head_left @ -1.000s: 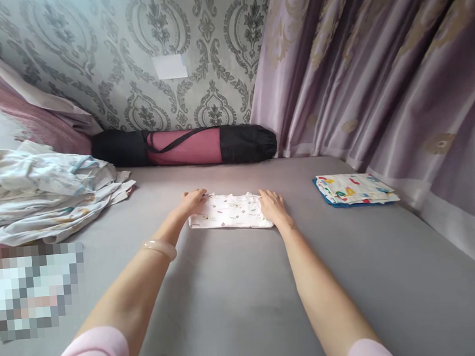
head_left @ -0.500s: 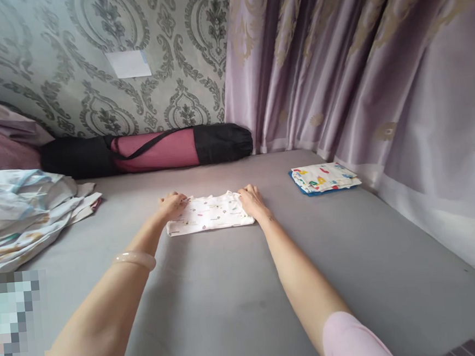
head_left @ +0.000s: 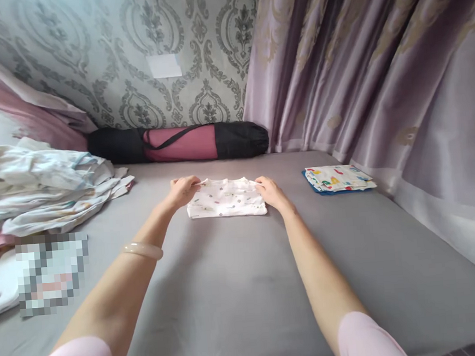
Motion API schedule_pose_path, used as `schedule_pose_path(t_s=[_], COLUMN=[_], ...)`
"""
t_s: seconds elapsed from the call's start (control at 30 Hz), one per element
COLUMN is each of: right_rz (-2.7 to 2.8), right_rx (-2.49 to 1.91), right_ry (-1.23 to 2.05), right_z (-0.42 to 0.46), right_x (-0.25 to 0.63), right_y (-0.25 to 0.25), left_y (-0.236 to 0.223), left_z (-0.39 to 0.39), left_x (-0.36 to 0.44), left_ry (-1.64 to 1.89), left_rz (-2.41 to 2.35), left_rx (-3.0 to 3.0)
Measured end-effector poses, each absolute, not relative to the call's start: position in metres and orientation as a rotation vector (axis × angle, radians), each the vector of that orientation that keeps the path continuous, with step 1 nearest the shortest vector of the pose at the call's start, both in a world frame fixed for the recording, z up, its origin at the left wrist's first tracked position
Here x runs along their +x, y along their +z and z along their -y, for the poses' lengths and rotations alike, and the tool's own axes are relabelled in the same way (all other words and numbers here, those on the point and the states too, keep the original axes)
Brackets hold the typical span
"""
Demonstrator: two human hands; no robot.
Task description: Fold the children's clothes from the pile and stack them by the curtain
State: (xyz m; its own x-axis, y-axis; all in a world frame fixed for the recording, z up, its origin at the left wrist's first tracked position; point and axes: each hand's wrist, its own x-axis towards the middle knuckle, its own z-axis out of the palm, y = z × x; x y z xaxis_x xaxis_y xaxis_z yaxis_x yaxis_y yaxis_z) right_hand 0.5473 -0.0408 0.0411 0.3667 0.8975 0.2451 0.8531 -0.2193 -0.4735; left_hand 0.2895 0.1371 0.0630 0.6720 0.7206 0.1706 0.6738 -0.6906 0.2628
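Note:
A small folded white shirt (head_left: 226,201) with a tiny coloured print lies before me, its front edge on the grey sheet. My left hand (head_left: 184,191) pinches its far left corner between thumb and fingers. At the far right corner, my right hand (head_left: 272,191) has the cloth in a similar pinch. The far edge is uneven and looks slightly raised between my hands. Whether the underside touches the sheet there, I cannot tell.
A heap of light clothes (head_left: 49,187) is at the left, with a white object (head_left: 7,281) and a blurred-out item in front. A folded stack of printed cloth (head_left: 338,178) lies right. A black and pink roll bag (head_left: 181,144) runs along the wall; curtains (head_left: 336,71) hang right.
My fingers lay over the shirt's sides before; now they pinch its far corners, and its far edge looks a little lifted. The view swung right, then back left.

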Motion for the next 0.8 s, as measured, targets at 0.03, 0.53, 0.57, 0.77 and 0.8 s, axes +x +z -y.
schedule_pose_path(t_s=[0.03, 0.53, 0.57, 0.77, 0.8], right_rz=[1.5, 1.489, 1.499, 1.801, 1.861], right_rx=[-2.057, -1.725, -1.714, -1.793, -1.805], right_ry=[0.115, 0.03, -0.013, 0.003, 0.034], right_z=[0.045, 0.072, 0.076, 0.123, 0.132], right_x=[0.547, 0.543, 0.54, 0.521, 0.518], right_y=[0.045, 0.084, 0.084, 0.055, 0.048], left_y=[0.067, 0.108, 0.107, 0.063, 0.055], left_z=[-0.133, -0.104, -0.102, -0.067, -0.059], left_x=[0.285, 0.258, 0.254, 0.211, 0.202], left_ry=[0.412, 0.702, 0.74, 0.643, 0.573], left_rz=[-1.116, -1.048, -1.028, -0.719, -0.639], left_rx=[2.71, 2.694, 2.702, 2.841, 2.867])
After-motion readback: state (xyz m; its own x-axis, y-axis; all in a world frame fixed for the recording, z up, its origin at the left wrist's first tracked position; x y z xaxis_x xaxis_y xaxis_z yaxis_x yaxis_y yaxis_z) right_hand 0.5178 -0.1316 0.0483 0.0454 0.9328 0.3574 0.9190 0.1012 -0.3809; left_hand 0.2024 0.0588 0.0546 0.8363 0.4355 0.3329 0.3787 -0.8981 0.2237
